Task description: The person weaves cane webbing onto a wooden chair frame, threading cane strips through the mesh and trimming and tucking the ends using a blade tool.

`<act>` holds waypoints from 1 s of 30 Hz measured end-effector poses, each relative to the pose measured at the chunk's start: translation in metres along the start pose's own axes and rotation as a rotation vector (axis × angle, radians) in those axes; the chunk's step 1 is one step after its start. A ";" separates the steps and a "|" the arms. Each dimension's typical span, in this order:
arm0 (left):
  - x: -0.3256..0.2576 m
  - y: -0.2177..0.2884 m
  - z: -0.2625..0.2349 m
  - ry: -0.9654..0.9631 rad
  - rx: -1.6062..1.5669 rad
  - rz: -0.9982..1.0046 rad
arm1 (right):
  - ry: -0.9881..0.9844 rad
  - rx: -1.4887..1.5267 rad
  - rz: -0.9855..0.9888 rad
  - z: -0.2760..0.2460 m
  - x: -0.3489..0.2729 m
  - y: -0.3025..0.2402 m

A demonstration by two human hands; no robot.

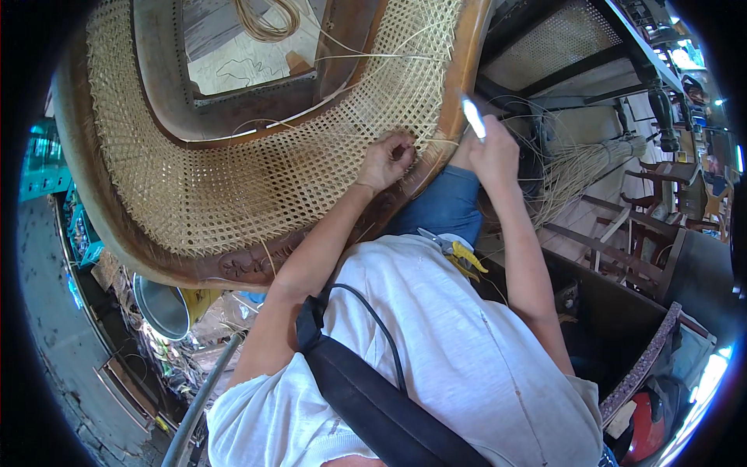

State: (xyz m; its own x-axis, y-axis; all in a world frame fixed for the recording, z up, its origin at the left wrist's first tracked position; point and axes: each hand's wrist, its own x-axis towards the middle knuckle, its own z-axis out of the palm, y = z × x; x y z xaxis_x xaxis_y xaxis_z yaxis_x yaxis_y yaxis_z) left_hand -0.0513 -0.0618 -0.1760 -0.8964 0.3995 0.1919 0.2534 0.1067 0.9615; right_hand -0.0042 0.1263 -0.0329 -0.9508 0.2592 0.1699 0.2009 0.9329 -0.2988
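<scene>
Dark turned-leg furniture [665, 117] and a splayed bundle of straw-coloured strands [599, 159] crowd the background at right. Across the upper left spreads a curved panel of woven cane [233, 187], its open lattice pierced with small holes and bristling at the margins, set within a smooth, rounded brown wooden frame [468, 47] with carved relief along its lower rail. A looped coil of thin cane [268, 19] shows at the top. At the panel's right edge, the left hand [381, 162] curls its fingers into a loose ring; whether they pinch a strand I cannot tell. Beside it, the right hand [496, 152] closes its fingers around a slim, glare-whitened object [473, 118]. Yellow-handled cutters [467, 255] lie against the white cloth shirt [436, 327].
</scene>
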 end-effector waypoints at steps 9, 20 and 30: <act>-0.024 0.070 0.033 -0.388 -0.850 -0.372 | -0.443 0.227 -0.029 -0.007 -0.090 -0.026; 0.012 0.013 0.016 -0.060 -0.165 -0.150 | -0.911 -0.079 -0.163 -0.010 -0.137 -0.005; 0.016 0.003 0.027 -0.038 -0.248 -0.198 | -0.917 0.859 0.347 -0.013 -0.063 0.028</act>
State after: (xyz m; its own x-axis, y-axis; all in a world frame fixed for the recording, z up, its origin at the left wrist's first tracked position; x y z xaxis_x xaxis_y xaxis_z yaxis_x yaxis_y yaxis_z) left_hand -0.0553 -0.0299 -0.1757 -0.9041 0.4272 -0.0069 -0.0254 -0.0377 0.9990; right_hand 0.0640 0.1397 -0.0393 -0.7626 -0.1289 -0.6339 0.5772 0.3069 -0.7567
